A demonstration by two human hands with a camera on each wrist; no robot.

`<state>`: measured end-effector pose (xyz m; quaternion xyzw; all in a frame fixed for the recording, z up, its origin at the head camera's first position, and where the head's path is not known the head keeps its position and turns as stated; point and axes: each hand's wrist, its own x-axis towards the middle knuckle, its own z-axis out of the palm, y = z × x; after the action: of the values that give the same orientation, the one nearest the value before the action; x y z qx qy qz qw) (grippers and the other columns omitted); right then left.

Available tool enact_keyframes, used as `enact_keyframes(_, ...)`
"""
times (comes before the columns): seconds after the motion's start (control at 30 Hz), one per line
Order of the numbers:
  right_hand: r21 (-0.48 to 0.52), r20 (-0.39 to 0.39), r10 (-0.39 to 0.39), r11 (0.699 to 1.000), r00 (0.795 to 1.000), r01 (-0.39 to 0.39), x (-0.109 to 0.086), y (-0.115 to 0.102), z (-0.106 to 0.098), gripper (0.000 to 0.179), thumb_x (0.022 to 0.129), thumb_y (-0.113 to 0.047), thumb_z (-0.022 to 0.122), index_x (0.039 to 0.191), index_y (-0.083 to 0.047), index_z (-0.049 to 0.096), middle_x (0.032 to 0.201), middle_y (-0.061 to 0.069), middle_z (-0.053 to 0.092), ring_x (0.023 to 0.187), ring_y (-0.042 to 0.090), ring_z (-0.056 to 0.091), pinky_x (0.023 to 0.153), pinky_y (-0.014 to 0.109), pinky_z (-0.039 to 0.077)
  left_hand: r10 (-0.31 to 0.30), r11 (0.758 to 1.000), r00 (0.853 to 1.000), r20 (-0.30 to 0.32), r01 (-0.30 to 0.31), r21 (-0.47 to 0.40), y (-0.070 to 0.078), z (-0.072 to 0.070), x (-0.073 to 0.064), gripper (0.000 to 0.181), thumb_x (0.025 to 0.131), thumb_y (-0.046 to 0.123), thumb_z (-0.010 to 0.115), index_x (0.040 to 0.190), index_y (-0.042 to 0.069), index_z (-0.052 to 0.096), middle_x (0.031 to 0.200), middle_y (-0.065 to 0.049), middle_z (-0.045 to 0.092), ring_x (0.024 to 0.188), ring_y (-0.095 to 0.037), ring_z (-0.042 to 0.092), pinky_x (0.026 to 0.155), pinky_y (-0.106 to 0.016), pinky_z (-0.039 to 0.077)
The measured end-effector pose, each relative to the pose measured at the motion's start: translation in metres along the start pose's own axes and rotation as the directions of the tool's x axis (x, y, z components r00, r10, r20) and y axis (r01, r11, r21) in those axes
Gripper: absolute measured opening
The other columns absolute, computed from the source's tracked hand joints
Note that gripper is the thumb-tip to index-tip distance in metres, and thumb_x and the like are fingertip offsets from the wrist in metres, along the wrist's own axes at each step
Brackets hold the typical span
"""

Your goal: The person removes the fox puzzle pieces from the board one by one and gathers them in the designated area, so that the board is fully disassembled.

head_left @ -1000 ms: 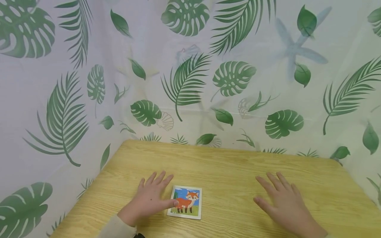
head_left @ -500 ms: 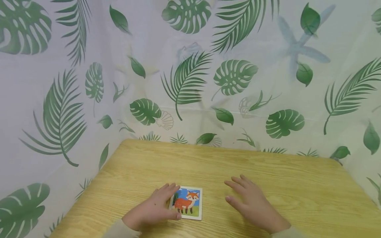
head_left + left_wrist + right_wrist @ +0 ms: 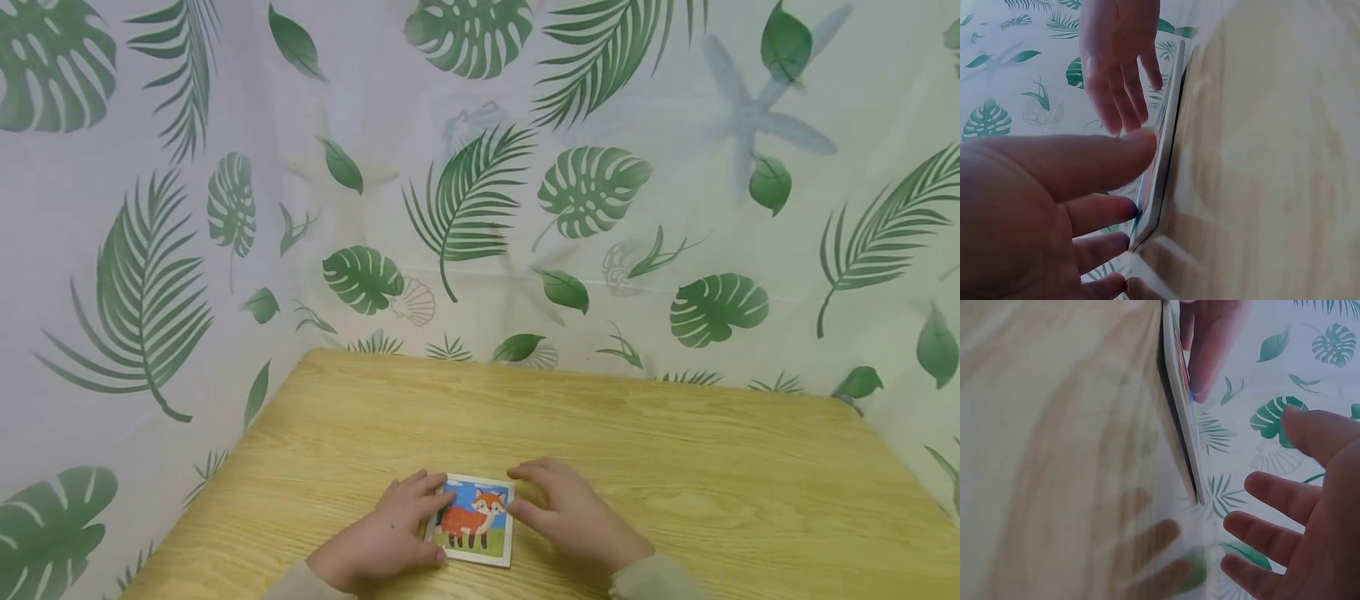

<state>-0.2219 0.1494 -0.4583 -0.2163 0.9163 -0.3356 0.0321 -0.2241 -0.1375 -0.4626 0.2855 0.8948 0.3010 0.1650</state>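
A square picture board with a white border, showing an orange fox on green grass under blue sky, lies on the wooden table. At its left side is my left hand, its index finger over the picture and its thumb by the near left corner. In the left wrist view, the fingertips meet the board's edge. Opposite, my right hand has its fingertips close to the upper right side. The right wrist view shows those fingers spread and apart from the board.
The wooden table extends to both sides and behind the board. A white sheet printed with green leaves, shells and starfish hangs along the table's back and left edges.
My right hand has come in from the right to the board's right side. The left hand has shifted right against the left edge, and the board has turned slightly and moved a little nearer.
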Motion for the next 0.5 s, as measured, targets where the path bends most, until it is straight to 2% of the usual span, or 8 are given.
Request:
enact_keyframes(0.13, -0.022, -0.017, 0.043, 0.999, 0.999, -0.044, 0.008, -0.004, 0.009, 0.043, 0.096, -0.041, 0.068, 0.127, -0.012, 0.068, 0.127, 0.007, 0.064, 0.123, 0.036, 0.054, 0.106, 0.061, 0.037, -0.011, 0.999, 0.999, -0.041, 0.013, 0.046, 0.002, 0.006, 0.000, 0.076, 0.083, 0.033, 0.080, 0.149, 0.009, 0.051, 0.161, -0.013, 0.032, 0.150, -0.044, 0.017, 0.116, -0.068, 0.006)
enact_keyframes(0.27, -0.078, -0.053, 0.091, 0.992, 0.994, -0.095, 0.012, -0.003, 0.019, 0.036, 0.089, -0.040, 0.075, 0.117, -0.018, 0.073, 0.119, 0.002, 0.065, 0.119, 0.033, 0.054, 0.106, 0.060, 0.034, -0.021, 0.997, 0.997, -0.068, 0.027, 0.077, 0.005, 0.011, 0.000, 0.078, 0.082, 0.035, 0.081, 0.150, 0.013, 0.051, 0.161, -0.011, 0.032, 0.150, -0.040, 0.018, 0.117, -0.066, 0.006)
enact_keyframes(0.5, -0.176, -0.090, 0.058, 0.982, 0.994, -0.073, 0.014, 0.000, 0.029, 0.036, 0.083, -0.041, 0.082, 0.113, -0.022, 0.074, 0.112, -0.003, 0.059, 0.113, 0.029, 0.052, 0.105, 0.057, 0.033, -0.033, 0.997, 0.998, -0.044, 0.036, 0.070, 0.006, 0.012, 0.001, 0.076, 0.083, 0.042, 0.080, 0.150, 0.018, 0.053, 0.166, -0.013, 0.021, 0.151, -0.039, 0.013, 0.116, -0.068, 0.003)
